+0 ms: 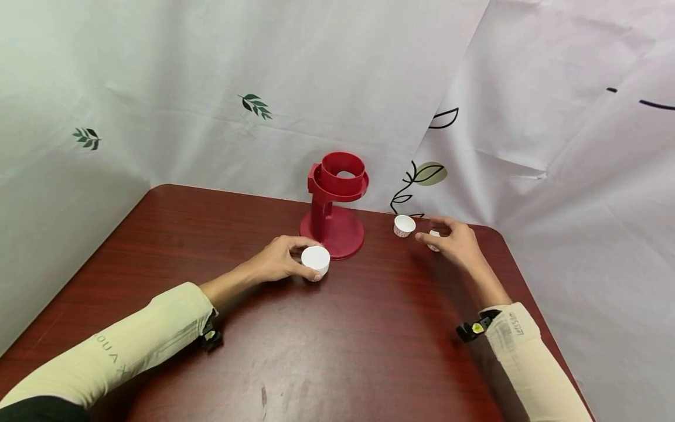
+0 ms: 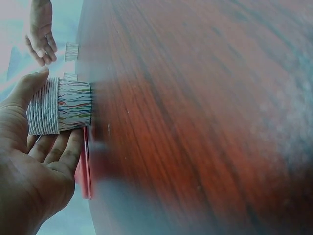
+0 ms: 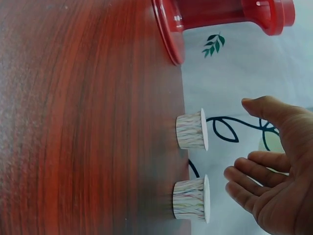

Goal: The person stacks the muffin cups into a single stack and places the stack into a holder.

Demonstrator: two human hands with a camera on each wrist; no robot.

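Note:
A stack of white paper baking cups [image 1: 315,262] with wavy coloured lines stands on the table just in front of the red stand. My left hand [image 1: 279,258] grips the stack, thumb on the near side and fingers on the far side; its nested rims show in the left wrist view [image 2: 44,107]. Toward the back right, my right hand [image 1: 457,243] hovers with fingers apart and nothing held. Below it, partly hidden by the fingers, sits a single paper cup [image 1: 434,240]. Another paper cup [image 1: 404,226] stands upright just left of that hand.
A red stand [image 1: 337,231] with a round base and a ring-shaped holder [image 1: 343,181] rises near the table's back edge. The dark wooden table [image 1: 327,351] meets a white leaf-printed curtain [image 1: 211,146] behind and at the sides.

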